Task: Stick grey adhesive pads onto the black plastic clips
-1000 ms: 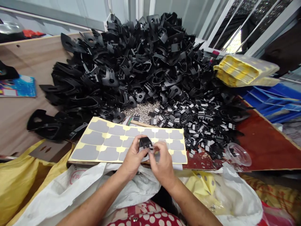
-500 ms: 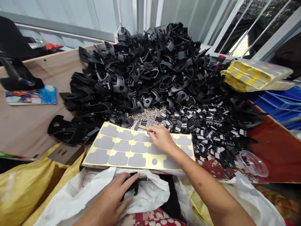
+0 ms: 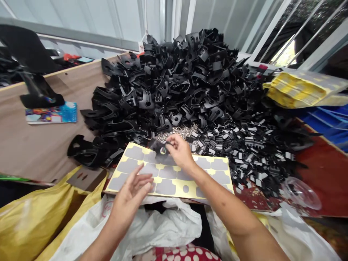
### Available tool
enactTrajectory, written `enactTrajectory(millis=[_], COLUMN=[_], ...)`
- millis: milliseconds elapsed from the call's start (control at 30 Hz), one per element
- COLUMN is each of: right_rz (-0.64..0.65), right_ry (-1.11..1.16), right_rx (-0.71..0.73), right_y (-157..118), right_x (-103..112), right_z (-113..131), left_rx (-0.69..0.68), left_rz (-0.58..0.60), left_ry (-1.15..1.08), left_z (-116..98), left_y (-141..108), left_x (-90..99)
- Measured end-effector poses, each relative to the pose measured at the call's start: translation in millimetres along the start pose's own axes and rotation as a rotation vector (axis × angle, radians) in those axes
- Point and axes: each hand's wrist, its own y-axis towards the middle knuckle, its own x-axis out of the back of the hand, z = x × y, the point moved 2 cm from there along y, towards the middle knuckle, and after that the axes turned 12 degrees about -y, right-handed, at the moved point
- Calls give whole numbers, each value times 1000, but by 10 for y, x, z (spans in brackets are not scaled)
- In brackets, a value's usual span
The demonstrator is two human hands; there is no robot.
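My right hand [image 3: 179,150] pinches a black plastic part [image 3: 161,148] with a round hole, blurred by motion, over the back edge of the sticker sheet. My left hand [image 3: 136,186] hovers over the sheet's left half, fingers apart and nothing in them. The yellow sheet [image 3: 179,187] bears rows of grey shapes and lies at the table's front edge. Behind it rises a big heap of black plastic parts [image 3: 176,85]. Small shiny metal pieces [image 3: 183,131] lie between the heap and my right hand. Small black clips with pale pads [image 3: 244,145] are spread to the right.
A black stand [image 3: 40,87] rests on a colourful booklet [image 3: 66,111] at the left. Stacked yellow-edged sheets [image 3: 301,88] lie on blue trays [image 3: 326,123] at the right. A clear plastic bowl [image 3: 301,192] sits front right. White and yellow bags [image 3: 29,214] hang along the front.
My left hand has risen from the white bag to over the sheet, without the dark item beside it. My right hand now holds a black part instead of the thin stick-like tool. The view has shifted slightly.
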Motion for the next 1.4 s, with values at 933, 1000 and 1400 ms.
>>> enactTrajectory(millis=[933, 1000, 1400], right_rz=[-87, -167, -156], right_ry=[230, 139, 130], right_rx=[-108, -102, -107], right_y=[-1362, -1330, -1266], right_x=[965, 829, 514], right_z=[-514, -412, -354], left_rx=[387, 428, 440], left_rz=[164, 192, 208], left_ry=[-519, -591, -692], left_z=[276, 243, 242], left_y=[556, 417, 213], left_x=[-814, -850, -896])
